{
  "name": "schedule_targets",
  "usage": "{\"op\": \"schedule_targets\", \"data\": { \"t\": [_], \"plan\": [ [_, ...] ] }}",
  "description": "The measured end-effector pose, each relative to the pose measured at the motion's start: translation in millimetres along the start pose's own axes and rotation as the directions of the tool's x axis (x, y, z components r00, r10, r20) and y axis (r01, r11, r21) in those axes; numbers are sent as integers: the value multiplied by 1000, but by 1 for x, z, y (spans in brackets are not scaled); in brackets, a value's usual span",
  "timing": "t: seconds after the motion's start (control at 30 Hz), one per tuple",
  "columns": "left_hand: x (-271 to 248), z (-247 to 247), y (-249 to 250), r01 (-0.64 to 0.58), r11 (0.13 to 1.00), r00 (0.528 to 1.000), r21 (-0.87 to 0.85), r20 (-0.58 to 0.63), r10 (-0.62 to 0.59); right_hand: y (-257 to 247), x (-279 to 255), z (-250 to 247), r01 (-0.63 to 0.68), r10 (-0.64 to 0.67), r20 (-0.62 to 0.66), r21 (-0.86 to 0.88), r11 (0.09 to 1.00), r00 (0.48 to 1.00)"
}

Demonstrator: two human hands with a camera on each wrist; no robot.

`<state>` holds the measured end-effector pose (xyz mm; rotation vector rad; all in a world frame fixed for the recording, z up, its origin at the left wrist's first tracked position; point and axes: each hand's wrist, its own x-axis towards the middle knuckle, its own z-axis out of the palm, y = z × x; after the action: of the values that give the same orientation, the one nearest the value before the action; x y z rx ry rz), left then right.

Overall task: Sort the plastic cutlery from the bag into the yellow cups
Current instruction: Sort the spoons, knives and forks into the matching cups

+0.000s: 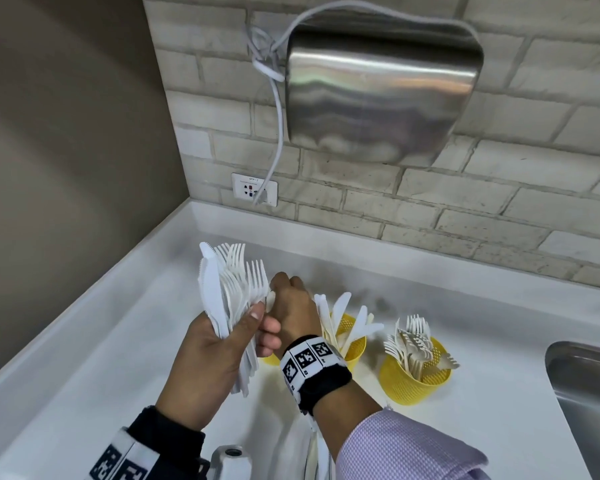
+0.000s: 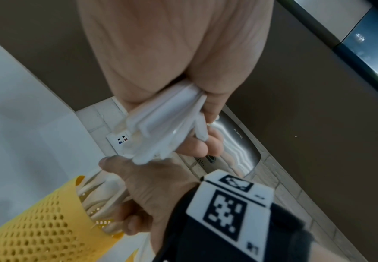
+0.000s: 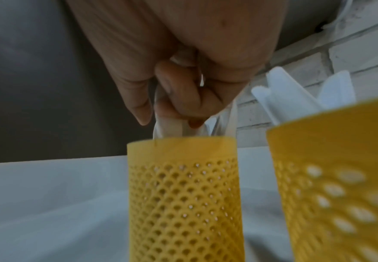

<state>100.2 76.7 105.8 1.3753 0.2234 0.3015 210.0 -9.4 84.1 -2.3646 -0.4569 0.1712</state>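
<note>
My left hand [image 1: 243,327] grips a fanned bundle of white plastic knives and forks [image 1: 222,289], tips up; in the left wrist view their handles [image 2: 168,124] stick out of its fist. Beside it, my right hand [image 1: 274,306] is curled round a white spoon [image 1: 270,301]. It hovers over the left yellow cup [image 1: 269,358], which it mostly hides. The right wrist view shows those fingers [image 3: 179,106] holding the white piece just above that perforated cup [image 3: 183,186]. The middle cup [image 1: 352,341] holds knives. The right cup [image 1: 416,375] holds forks.
The cups stand on a white counter [image 1: 118,341] in a corner, with a brown wall on the left. A steel sink [image 1: 589,393] lies at the right. A hand dryer [image 1: 378,91] and a socket [image 1: 253,188] are on the brick wall. Clear plastic [image 1: 312,455] lies under my right forearm.
</note>
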Motion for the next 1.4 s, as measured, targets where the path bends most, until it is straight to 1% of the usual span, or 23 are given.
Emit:
{"op": "schedule_targets", "data": {
  "t": [0.03, 0.1, 0.13, 0.17, 0.23, 0.3, 0.33, 0.4, 0.43, 0.47, 0.5, 0.53, 0.6, 0.67, 0.73, 0.8, 0.87, 0.93, 1.03, 1.07, 1.17, 1.3, 1.4],
  "plan": [
    [0, 0, 0, 1, 1000, 1000, -1, 10, -1, -2, -2, -2, 7, -7, 6, -17, 1000, 1000],
    [-2, 1, 3, 4, 1000, 1000, -14, 23, -4, -2, -6, -5, 44, -47, -37, -81, 996, 998],
    [-3, 1, 4, 4, 1000, 1000, -20, 30, -3, -1, -8, -8, 67, -75, -84, -88, 994, 994],
    [-4, 1, 5, 4, 1000, 999, -30, 34, -3, -1, -12, -12, 86, -93, -137, -55, 995, 986],
    [-7, 2, 9, 9, 998, 999, -62, 38, -6, 0, -18, -21, 149, -111, -286, 115, 982, 952],
    [-9, 3, 12, 9, 996, 999, -88, 53, -5, 0, -24, -34, 199, -51, -420, 317, 927, 906],
    [-11, 4, 13, 12, 995, 998, -98, 68, -5, 0, -29, -40, 196, 15, -433, 437, 878, 901],
    [-15, 5, 15, 19, 992, 996, -121, 87, -8, -3, -46, -56, 155, 116, -346, 662, 733, 931],
    [-17, 6, 16, 19, 992, 995, -123, 96, -7, -5, -55, -63, 143, 125, -296, 737, 660, 947],
    [-18, 7, 17, 20, 993, 994, -119, 107, -7, -6, -65, -70, 135, 111, -253, 780, 611, 961],
    [-21, 7, 17, 23, 993, 993, -114, 118, -10, -8, -76, -75, 132, 85, -225, 794, 594, 971],
    [-24, 8, 17, 25, 993, 991, -116, 131, -10, -9, -85, -78, 140, 56, -216, 785, 603, 975],
    [-30, 10, 19, 21, 994, 988, -108, 152, -4, -14, -104, -83, 189, -25, -231, 726, 661, 973],
    [-36, 12, 20, -2, 997, 984, -78, 179, 16, -18, -117, -86, 236, -91, -240, 689, 686, 966],
    [-42, 14, 21, -49, 998, 980, -40, 193, 55, -19, -127, -86, 276, -139, -249, 687, 672, 958],
    [-47, 15, 19, -152, 986, 973, 69, 185, 137, -17, -134, -87, 324, -177, -278, 685, 653, 944],
    [-52, 15, 18, -260, 946, 957, 192, 181, 226, -14, -140, -87, 353, -188, -307, 677, 646, 933],
    [-56, 12, 16, -355, 890, 931, 287, 192, 310, -12, -147, -89, 369, -184, -335, 657, 657, 924],
    [-56, 7, 8, -457, 805, 889, 379, 211, 406, -11, -156, -93, 388, -187, -359, 644, 659, 914],
    [-56, 4, 5, -468, 783, 884, 409, 209, 419, -10, -160, -94, 387, -184, -361, 646, 658, 914],
    [-58, 1, 7, -514, 682, 855, 520, 243, 459, -10, -168, -99, 395, -176, -376, 656, 643, 910],
    [-62, 2, 12, -531, 629, 838, 568, 245, 487, -14, -183, -109, 433, -192, -407, 658, 616, 893],
    [-63, 2, 10, -521, 624, 844, 582, 244, 477, -18, -198, -111, 505, -286, -428, 589, 631, 857]
  ]
}}
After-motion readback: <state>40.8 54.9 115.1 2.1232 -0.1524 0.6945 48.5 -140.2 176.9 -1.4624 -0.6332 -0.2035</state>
